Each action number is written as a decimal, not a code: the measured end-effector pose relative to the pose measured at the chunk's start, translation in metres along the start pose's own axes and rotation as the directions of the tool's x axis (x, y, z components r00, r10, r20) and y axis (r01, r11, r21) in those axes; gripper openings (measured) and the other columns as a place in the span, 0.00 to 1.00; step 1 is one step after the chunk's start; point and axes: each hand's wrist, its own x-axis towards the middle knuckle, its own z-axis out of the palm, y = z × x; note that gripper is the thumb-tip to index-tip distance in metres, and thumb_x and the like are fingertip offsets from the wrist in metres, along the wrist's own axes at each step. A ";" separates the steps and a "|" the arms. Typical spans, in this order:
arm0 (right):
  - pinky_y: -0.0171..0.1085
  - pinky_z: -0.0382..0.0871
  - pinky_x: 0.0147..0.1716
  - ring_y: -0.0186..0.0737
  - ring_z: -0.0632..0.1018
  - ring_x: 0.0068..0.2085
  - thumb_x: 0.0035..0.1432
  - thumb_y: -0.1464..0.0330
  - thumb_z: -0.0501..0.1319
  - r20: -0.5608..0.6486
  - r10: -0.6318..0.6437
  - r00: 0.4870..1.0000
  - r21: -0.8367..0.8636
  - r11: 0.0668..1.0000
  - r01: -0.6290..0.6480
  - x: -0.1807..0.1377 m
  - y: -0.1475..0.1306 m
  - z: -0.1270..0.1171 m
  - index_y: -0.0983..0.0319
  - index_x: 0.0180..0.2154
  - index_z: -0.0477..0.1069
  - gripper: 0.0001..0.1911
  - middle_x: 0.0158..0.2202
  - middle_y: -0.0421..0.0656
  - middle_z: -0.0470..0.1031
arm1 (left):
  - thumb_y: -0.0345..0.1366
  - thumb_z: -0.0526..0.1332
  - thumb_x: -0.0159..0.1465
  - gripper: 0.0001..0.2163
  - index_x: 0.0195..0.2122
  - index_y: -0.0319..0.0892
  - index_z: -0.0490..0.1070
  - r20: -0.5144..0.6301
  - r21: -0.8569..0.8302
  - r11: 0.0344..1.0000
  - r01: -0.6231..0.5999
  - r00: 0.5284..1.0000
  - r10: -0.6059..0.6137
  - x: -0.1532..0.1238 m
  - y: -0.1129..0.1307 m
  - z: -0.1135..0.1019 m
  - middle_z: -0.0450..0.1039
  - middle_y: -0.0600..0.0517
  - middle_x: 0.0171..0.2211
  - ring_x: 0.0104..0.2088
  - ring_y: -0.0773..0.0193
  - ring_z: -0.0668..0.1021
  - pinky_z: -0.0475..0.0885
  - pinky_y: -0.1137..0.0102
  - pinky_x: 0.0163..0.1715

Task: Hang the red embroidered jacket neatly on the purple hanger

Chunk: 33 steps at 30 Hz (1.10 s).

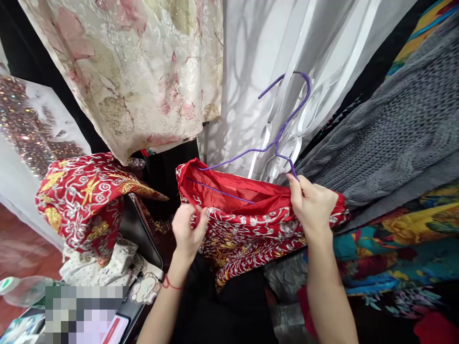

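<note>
A red garment (247,224) embroidered in silver and gold hangs in front of me with a purple wire hanger (283,129) partly inside its opening. My left hand (188,229) pinches the garment's front edge at the lower left. My right hand (311,203) grips the garment's right edge together with the hanger's right end. The hanger's hook points up and holds onto nothing. A red string circles my left wrist.
A cream floral fabric (143,71) hangs above left, white drapery (287,57) behind. A grey knit (394,129) and colourful printed cloths (394,248) lie to the right. Another red embroidered piece (82,200) lies over a dark object at left. A plastic bottle (21,289) lies at lower left.
</note>
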 end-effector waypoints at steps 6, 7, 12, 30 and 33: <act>0.35 0.44 0.22 0.31 0.57 0.17 0.68 0.55 0.51 0.017 0.028 0.999 0.006 1.000 -0.029 0.000 -0.002 -0.003 0.61 0.17 0.61 0.28 0.13 0.37 0.56 | 0.45 0.54 0.69 0.12 0.36 0.43 0.70 0.690 0.078 0.977 0.198 0.697 -0.196 0.008 0.008 0.042 0.76 0.48 0.32 0.33 0.59 0.78 0.69 0.66 0.37; 0.35 0.44 0.22 0.31 0.58 0.17 0.68 0.55 0.51 0.015 0.030 0.999 0.004 1.000 -0.030 0.000 -0.002 -0.003 0.61 0.18 0.61 0.28 0.13 0.37 0.56 | 0.48 0.57 0.67 0.13 0.35 0.43 0.70 0.766 0.071 0.975 0.211 0.615 -0.189 0.010 0.004 0.047 0.75 0.49 0.30 0.31 0.60 0.77 0.68 0.67 0.34; 0.35 0.44 0.22 0.31 0.58 0.17 0.68 0.56 0.51 0.000 0.044 0.999 -0.027 0.999 -0.044 -0.002 -0.005 -0.003 0.61 0.18 0.64 0.28 0.13 0.38 0.58 | 0.50 0.66 0.55 0.15 0.31 0.43 0.70 0.953 0.010 0.943 0.333 0.284 -0.110 0.012 -0.014 0.055 0.71 0.55 0.27 0.26 0.66 0.70 0.63 0.71 0.28; 0.35 0.42 0.23 0.30 0.56 0.17 0.68 0.57 0.52 -0.030 0.058 0.998 -0.078 0.995 -0.060 -0.006 -0.014 -0.005 0.61 0.18 0.65 0.27 0.13 0.38 0.58 | 0.48 0.58 0.67 0.14 0.35 0.44 0.77 0.369 -0.095 0.968 0.231 0.912 -0.181 0.080 0.010 -0.033 0.79 0.51 0.32 0.32 0.62 0.77 0.70 0.69 0.36; 0.35 0.42 0.22 0.30 0.56 0.17 0.68 0.57 0.52 -0.024 0.052 0.998 -0.071 0.996 -0.053 -0.006 -0.014 -0.007 0.61 0.18 0.65 0.27 0.13 0.37 0.58 | 0.53 0.61 0.62 0.16 0.30 0.46 0.77 0.609 0.051 0.961 0.270 0.755 -0.244 0.072 -0.004 -0.053 0.79 0.53 0.27 0.29 0.61 0.78 0.71 0.70 0.30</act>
